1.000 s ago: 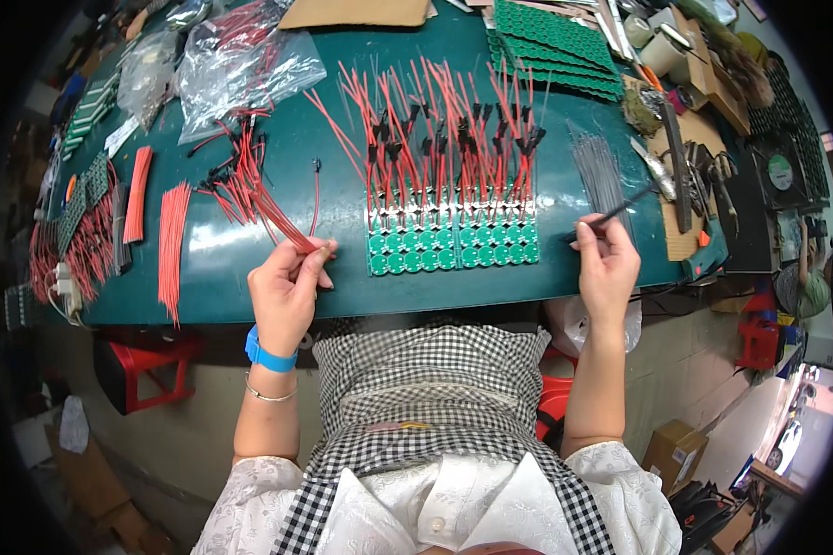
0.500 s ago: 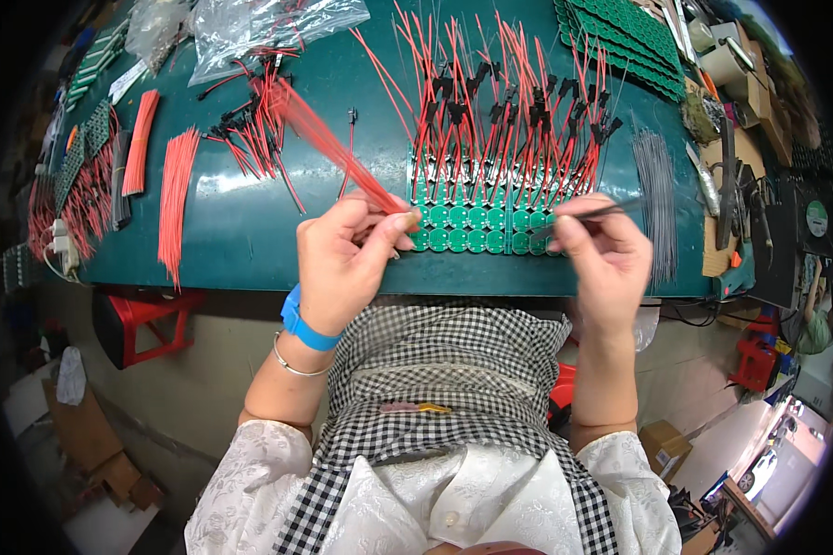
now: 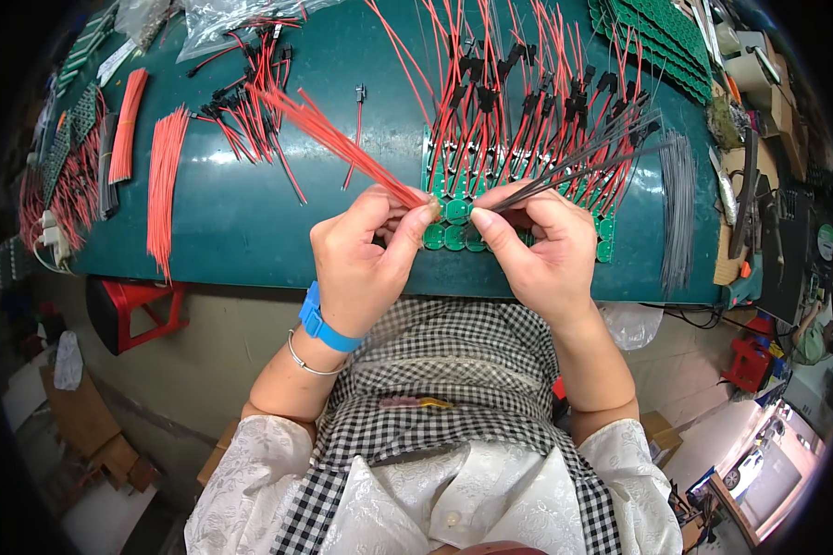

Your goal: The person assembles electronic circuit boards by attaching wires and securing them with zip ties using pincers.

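My left hand [image 3: 370, 236] is closed in a pinch on a bundle of red wires [image 3: 342, 153], which fan out up and to the left. My right hand [image 3: 541, 236] pinches a bunch of black wires [image 3: 578, 168] that spread up and to the right. The fingertips of both hands are close together but apart, over the near left part of green round-celled circuit boards [image 3: 455, 238]. Red and black leads with black connectors [image 3: 486, 97] stand along the boards behind my hands. My right hand and its wires cover part of the boards.
Red wire bundles [image 3: 167, 185] lie at the left, and loose black wires [image 3: 677, 213] at the right. A pile of connector leads [image 3: 259, 106] and a single lead [image 3: 358, 129] lie behind my left hand. Stacked green boards [image 3: 657, 46] are at the back right.
My right hand has moved left, bringing the black wires up beside my left hand. The left hand keeps its pinch on the red wires. The whole view has shifted slightly.
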Available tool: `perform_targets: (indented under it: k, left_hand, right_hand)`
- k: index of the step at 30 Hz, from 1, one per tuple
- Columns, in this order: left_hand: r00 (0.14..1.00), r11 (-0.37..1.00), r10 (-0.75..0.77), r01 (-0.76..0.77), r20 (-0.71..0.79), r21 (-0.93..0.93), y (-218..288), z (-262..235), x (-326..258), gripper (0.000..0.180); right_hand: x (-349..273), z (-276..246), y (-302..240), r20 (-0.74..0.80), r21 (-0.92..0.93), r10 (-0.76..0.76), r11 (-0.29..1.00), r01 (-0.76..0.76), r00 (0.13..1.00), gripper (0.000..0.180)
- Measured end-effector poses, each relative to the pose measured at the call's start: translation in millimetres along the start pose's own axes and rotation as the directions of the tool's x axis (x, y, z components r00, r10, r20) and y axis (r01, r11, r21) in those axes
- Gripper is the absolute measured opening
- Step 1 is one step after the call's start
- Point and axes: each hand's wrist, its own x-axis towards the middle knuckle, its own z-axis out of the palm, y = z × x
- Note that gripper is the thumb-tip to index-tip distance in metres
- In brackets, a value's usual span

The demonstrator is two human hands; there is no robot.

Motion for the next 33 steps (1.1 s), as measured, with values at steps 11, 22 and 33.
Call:
perform_targets:
  k: [11, 22, 33]
  left_hand:
    - [0.997, 0.989, 0.079, -0.082, 0.025, 0.125, 1.7, -0.8, -2.8, 0.009]
    - [0.990, 0.979, 0.139, -0.138, 0.004, 0.151, -4.0, 1.6, 0.0, 0.011]
    - [0.967, 0.910, 0.254, -0.242, 0.008, 0.336, -4.1, 4.3, -2.5, 0.033]
  right_hand:
    - [3.0, 4.9, 0.3, -0.005, -0.137, -0.101, 0.986, 0.099, 0.995, 0.008]
    - [5.6, 7.6, 3.0, -0.008, -0.158, -0.131, 0.979, 0.128, 0.991, 0.008]
    - [8.8, 15.0, 5.8, 0.052, -0.317, -0.238, 0.917, 0.242, 0.970, 0.022]
